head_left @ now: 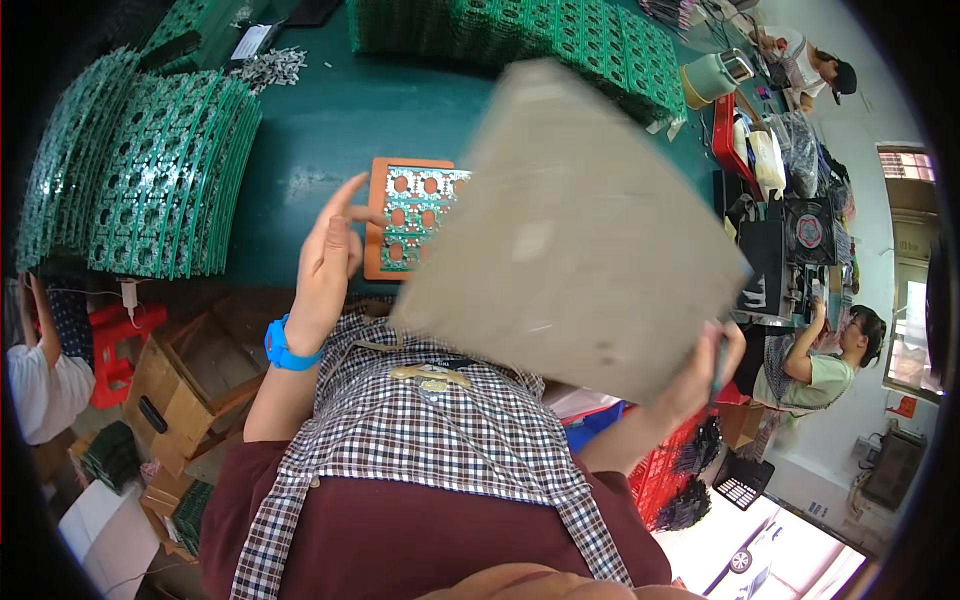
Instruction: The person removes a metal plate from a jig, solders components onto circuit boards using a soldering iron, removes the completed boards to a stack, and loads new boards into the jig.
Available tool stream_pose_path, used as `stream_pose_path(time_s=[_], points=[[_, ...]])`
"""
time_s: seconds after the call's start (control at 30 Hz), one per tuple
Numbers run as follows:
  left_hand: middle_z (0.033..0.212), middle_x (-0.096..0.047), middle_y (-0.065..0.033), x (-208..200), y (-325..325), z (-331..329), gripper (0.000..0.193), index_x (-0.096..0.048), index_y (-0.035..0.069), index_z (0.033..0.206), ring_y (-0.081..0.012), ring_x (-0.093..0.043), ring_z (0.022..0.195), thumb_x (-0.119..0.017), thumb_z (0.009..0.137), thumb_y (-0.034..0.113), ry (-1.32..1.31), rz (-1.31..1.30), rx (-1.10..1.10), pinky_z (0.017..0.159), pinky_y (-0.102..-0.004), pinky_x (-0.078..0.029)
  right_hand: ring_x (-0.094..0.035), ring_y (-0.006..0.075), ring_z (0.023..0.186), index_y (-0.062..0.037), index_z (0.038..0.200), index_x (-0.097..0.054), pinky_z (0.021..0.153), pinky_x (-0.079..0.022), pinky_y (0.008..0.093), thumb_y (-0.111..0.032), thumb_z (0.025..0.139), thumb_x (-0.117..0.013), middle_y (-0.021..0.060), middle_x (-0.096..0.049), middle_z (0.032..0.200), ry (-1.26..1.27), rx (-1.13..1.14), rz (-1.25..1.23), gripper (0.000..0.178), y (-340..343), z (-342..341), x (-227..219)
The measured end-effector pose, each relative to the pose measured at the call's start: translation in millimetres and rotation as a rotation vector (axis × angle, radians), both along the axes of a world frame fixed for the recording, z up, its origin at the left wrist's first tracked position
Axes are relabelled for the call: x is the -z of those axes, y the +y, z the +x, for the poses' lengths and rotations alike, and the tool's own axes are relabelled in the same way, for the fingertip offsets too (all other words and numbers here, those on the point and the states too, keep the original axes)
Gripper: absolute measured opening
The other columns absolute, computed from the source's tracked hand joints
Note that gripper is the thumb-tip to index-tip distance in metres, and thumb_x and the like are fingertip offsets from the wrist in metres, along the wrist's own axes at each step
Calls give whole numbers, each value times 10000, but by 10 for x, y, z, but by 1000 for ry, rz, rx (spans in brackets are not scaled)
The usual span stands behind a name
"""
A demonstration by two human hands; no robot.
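A flat grey-beige board (590, 230), blurred by motion, is tilted up in front of me. My right hand (695, 378) grips its lower right corner, and a thin dark stick-like thing shows beside those fingers. An orange frame (373, 240) lies on the green table with a green circuit board panel (398, 216) in it. The panel has rows of orange round areas, and its right part is hidden behind the grey-beige board. My left hand (328, 262), fingers apart and holding nothing, is at the left edge of the orange frame. A blue watch is on that wrist.
Stacks of green circuit panels stand at the left (165, 175) and along the back (520, 35) of the green table (300, 190). Small metal parts (272, 70) are heaped at the back left. A pale green container (712, 78) and a red tray (735, 145) stand at the right. Other people work nearby.
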State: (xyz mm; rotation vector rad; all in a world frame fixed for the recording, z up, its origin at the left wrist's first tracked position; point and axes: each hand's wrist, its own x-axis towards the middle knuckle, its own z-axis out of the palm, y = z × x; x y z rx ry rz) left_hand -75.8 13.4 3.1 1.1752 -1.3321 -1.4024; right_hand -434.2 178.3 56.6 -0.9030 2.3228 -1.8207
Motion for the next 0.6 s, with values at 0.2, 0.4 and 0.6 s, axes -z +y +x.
stream_pose_path(time_s=[0.2, 0.4, 0.6], points=[[1048, -657, -156, 318, -136, 16, 446, -386, -20, 1357, -244, -645, 895, -413, 1008, 256, -240, -243, -67, 793, -349, -496, -605, 339, 1048, -19, 1079, -505, 882, -460, 350, -25, 878, -582, 217, -590, 1186, 373, -445, 288, 215, -958, 544, 601], [772, -632, -248, 282, 79, -57, 408, -381, -1, 1331, -448, -613, 716, -408, 977, 198, -998, -125, -21, 637, -535, -471, -580, 408, 1042, -49, 1123, -502, 788, -506, 414, -54, 881, -578, 199, -528, 1297, 509, -537, 464, 254, -854, 480, 734], [737, -627, -239, 143, -47, -27, 392, -409, 10, 1318, -447, -601, 689, -410, 976, 204, -986, -258, 0, 600, -537, -450, -592, 394, 1022, -45, 1094, -507, 793, -495, 401, -72, 894, -570, 202, -576, 1191, 379, -515, 446, 212, -916, 486, 685]])
